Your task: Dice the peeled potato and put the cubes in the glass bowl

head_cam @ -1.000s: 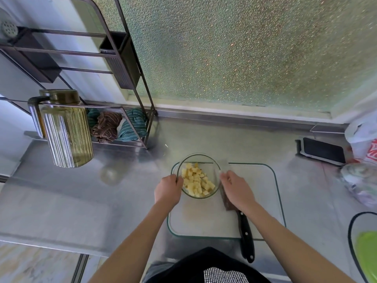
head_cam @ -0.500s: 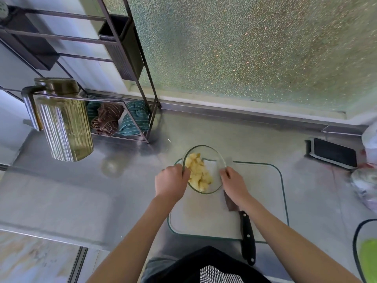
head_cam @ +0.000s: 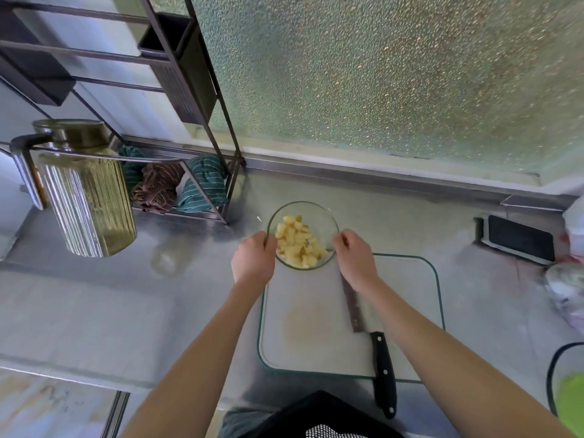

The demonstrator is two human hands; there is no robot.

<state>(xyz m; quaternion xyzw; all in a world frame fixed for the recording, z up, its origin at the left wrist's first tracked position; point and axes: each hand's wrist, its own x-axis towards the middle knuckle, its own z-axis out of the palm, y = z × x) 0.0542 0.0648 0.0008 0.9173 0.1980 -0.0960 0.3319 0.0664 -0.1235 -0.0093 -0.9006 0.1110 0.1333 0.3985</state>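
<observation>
Glass bowl [head_cam: 302,213] of potato cubes [head_cam: 298,243], gripped at nine by left hand [head_cam: 253,260] and three by right hand [head_cam: 355,257], fingers curled on its rim for balance.

We see both forearms bare to the edge of the picture, with no sleeve, watch or ring on the left hand [head_cam: 253,260] or right hand [head_cam: 357,259]. A black garment [head_cam: 319,414] with a white-dotted patch covers our torso.

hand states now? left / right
Left hand: grips the rim of the glass bowl of potato cubes.
Right hand: grips the bowl's opposite rim.
</observation>
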